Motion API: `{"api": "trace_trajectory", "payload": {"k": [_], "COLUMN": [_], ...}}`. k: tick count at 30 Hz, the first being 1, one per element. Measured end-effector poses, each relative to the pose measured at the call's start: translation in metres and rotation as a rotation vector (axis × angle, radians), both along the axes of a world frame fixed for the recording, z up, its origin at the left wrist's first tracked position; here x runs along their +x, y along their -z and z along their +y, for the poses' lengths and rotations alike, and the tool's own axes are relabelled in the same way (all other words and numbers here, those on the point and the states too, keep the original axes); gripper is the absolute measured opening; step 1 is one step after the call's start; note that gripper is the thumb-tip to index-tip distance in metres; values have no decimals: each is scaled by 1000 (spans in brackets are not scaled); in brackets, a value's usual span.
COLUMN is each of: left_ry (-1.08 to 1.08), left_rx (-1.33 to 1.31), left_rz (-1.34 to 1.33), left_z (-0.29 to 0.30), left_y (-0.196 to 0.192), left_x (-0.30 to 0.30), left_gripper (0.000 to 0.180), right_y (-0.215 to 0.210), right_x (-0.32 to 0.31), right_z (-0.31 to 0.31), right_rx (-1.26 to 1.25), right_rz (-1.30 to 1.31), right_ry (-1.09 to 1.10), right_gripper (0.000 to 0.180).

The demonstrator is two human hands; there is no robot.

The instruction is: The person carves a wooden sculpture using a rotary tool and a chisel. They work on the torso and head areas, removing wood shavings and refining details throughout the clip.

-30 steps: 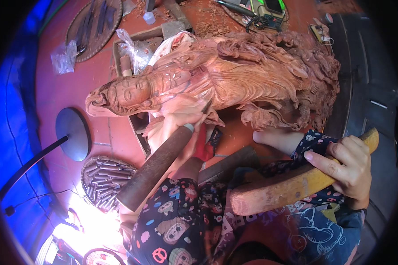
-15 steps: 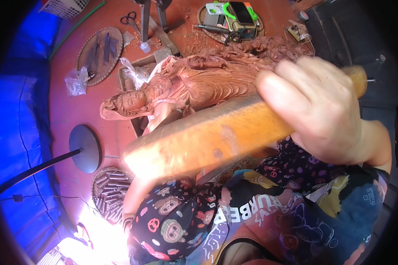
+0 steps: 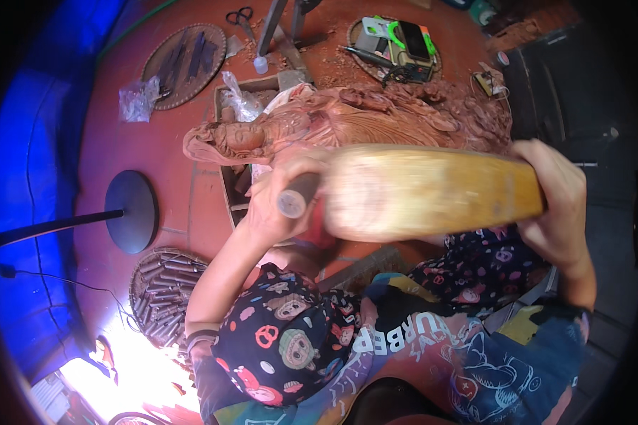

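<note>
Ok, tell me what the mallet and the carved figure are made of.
Mallet in the right hand: apparently wood, yellowish, worn smooth, faint grain, though blurred. Carved figure: reddish-brown wood, seemingly unvarnished, matte, finely cut folds.

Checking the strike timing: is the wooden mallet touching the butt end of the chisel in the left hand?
Cannot tell. In the head view the blurred wooden mallet sits right beside the chisel held by the left hand, but motion blur hides any contact or gap.
</note>
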State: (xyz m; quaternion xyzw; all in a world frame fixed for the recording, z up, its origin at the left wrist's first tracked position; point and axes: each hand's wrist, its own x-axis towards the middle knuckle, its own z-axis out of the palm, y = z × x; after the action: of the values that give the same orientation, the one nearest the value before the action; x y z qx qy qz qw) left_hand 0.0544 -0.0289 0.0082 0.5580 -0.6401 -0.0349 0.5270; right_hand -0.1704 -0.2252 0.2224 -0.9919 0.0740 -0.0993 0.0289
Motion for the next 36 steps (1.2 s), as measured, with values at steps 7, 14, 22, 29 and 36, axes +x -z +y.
{"api": "trace_trajectory", "payload": {"k": [7,14,22,29,36], "left_ry": [132,218,525,538,515], "left_rx": [-223,-464,-49,-333,-421], "left_rz": [190,503,183,423,592], "left_z": [-21,-20,-59,-69,-67], "left_y": [-5,-51,-40,-18,-7], "left_x": [5,12,-44,-71,-68], "left_gripper": [43,46,39,38,30], "right_y": [19,31,37,47,50], "right_x": [-42,-28,-33,-7,4], "right_z": [-18,-40,-56,-48,-46], "right_rx": [158,48,101,52,111], "right_rz": [-52,-55,-4,41,50], "right_ry": [303,330,221,-59,-160], "right_gripper": [32,35,35,35,30]}}
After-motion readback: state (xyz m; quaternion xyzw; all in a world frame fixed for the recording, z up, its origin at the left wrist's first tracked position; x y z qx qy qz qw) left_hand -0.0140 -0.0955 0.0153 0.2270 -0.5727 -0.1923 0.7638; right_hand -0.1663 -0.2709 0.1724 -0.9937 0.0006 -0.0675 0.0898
